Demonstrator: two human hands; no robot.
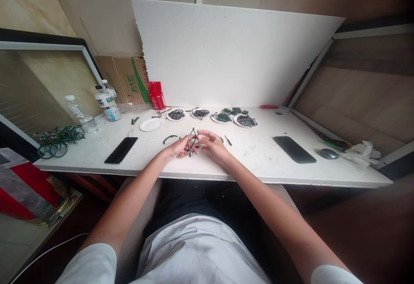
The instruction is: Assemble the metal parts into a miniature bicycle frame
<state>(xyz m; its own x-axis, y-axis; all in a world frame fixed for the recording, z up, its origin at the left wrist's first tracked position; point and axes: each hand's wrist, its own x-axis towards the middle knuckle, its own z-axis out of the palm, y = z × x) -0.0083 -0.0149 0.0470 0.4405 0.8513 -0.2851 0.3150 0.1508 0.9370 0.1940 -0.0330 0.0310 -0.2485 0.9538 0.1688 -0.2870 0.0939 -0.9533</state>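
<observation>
My left hand (pixel 181 147) and my right hand (pixel 211 142) meet over the middle of the white table (pixel 258 163). Between them they pinch a small black bicycle frame (pixel 192 142), held a little above the tabletop. Both hands have their fingers closed on it. A curved black part (pixel 170 137) lies just left of my left hand, and a small black pin (pixel 228 140) lies right of my right hand. Behind the hands stand several white plates of black and green parts (pixel 221 117), and one bare plate (pixel 151 124).
A black phone (pixel 121 150) lies left of the hands, another phone (pixel 294 149) and a mouse (pixel 329 153) lie to the right. Finished green model bicycles (pixel 58 139) and two water bottles (pixel 108 102) stand at the far left. A white board (pixel 233 55) leans behind.
</observation>
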